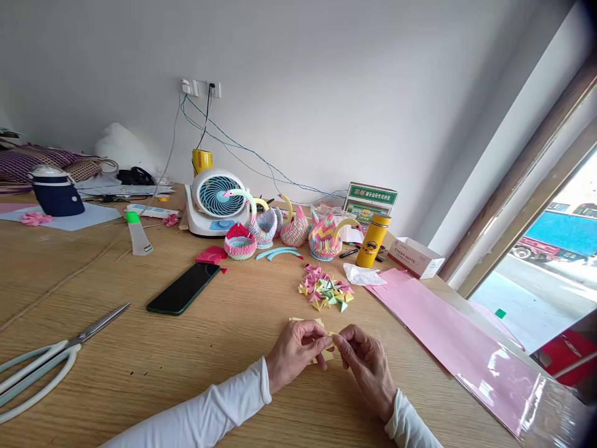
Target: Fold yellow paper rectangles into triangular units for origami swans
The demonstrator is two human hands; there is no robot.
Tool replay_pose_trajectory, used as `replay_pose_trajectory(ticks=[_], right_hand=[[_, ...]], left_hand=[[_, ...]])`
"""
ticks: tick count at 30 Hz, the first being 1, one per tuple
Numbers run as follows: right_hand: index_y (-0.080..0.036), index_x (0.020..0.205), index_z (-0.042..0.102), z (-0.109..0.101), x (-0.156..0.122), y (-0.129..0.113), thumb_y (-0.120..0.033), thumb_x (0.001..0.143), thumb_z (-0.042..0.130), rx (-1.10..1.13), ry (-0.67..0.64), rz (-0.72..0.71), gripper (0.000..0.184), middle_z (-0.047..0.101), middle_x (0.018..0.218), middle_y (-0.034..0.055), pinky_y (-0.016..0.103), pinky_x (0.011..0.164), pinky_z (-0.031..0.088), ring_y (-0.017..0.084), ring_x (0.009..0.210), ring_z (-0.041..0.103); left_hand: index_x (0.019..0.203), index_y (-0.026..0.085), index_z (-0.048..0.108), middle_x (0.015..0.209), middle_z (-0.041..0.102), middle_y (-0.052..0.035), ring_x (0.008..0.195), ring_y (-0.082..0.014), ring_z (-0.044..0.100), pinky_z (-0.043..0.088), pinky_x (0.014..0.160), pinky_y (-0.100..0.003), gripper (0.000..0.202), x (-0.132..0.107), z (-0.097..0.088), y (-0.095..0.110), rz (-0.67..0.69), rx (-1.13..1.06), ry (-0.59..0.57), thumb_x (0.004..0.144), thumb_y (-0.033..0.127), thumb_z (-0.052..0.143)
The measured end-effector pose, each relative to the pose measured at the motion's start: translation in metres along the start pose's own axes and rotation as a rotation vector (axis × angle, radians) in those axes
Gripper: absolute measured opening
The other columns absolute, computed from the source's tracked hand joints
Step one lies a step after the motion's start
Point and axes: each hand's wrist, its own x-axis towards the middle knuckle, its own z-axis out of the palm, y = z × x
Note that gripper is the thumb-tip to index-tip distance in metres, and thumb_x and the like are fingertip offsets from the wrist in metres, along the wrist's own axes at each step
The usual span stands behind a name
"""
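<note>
My left hand [296,354] and my right hand [366,361] meet low in the middle of the wooden table [140,361]. Both pinch a small piece of yellow paper [328,354] between their fingertips, held just above the table. More yellow paper [308,322] lies flat beyond the hands. Farther back sits a pile of folded paper triangles [325,291] in pink, yellow and green. Behind it stand several paper swans and baskets [280,233].
A black phone [183,288] lies left of centre and big scissors [44,367] at the far left. Pink sheets [443,336] cover the right edge. A desk fan [215,202], yellow bottle [373,241], sticky-note box [416,256] and crumpled tissue [361,275] stand at the back.
</note>
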Motion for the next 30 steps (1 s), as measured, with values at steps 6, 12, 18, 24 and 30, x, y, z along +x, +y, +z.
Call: replay_pose_trajectory(ticks=[6, 12, 18, 24, 30], right_hand=[[-0.019, 0.074, 0.054, 0.0017, 0.0035, -0.0005, -0.050, 0.075, 0.066, 0.149, 0.079, 0.045, 0.034, 0.050, 0.060, -0.0042, 0.021, 0.041, 0.035, 0.008, 0.044, 0.041], [-0.018, 0.074, 0.052, 0.0006, 0.0015, -0.0006, -0.047, 0.080, 0.062, 0.054, 0.070, 0.025, 0.032, 0.049, 0.052, -0.0049, 0.021, 0.044, 0.034, 0.009, 0.044, 0.044], [-0.018, 0.073, 0.054, 0.0015, -0.0001, -0.0029, -0.049, 0.079, 0.063, -0.008, 0.095, 0.005, 0.033, 0.053, 0.051, -0.0033, 0.022, 0.044, 0.037, 0.010, 0.043, 0.047], [-0.018, 0.074, 0.054, 0.0054, 0.0009, -0.0028, -0.047, 0.080, 0.061, -0.019, 0.091, -0.015, 0.031, 0.053, 0.051, -0.0032, 0.021, 0.044, 0.039, 0.010, 0.043, 0.048], [-0.018, 0.075, 0.054, 0.0070, 0.0008, -0.0023, -0.043, 0.084, 0.059, -0.035, 0.100, -0.017, 0.027, 0.053, 0.050, -0.0032, 0.021, 0.045, 0.039, 0.010, 0.044, 0.048]], left_hand=[[0.077, 0.010, 0.061, 0.077, 0.066, -0.0055, 0.044, -0.0084, 0.059, 0.037, 0.039, -0.016, 0.041, -0.0003, 0.0005, 0.0042, -0.076, 0.034, 0.064, 0.073, 0.051, 0.064], [0.079, 0.010, 0.062, 0.075, 0.065, -0.0052, 0.041, -0.0082, 0.057, 0.043, 0.039, -0.018, 0.040, -0.0016, 0.0026, 0.0055, -0.044, 0.036, 0.081, 0.074, 0.050, 0.064], [0.082, 0.011, 0.064, 0.078, 0.066, -0.0051, 0.041, -0.0071, 0.056, 0.043, 0.039, -0.017, 0.037, -0.0026, 0.0030, 0.0049, -0.018, 0.085, 0.084, 0.077, 0.048, 0.061], [0.083, 0.013, 0.066, 0.083, 0.068, -0.0056, 0.041, -0.0076, 0.056, 0.041, 0.040, -0.018, 0.037, -0.0019, 0.0003, 0.0015, 0.032, 0.228, 0.117, 0.081, 0.048, 0.056], [0.089, 0.015, 0.065, 0.084, 0.067, -0.0046, 0.043, -0.0077, 0.058, 0.040, 0.041, -0.017, 0.032, -0.0031, -0.0009, -0.0008, 0.072, 0.329, 0.135, 0.084, 0.043, 0.053]])
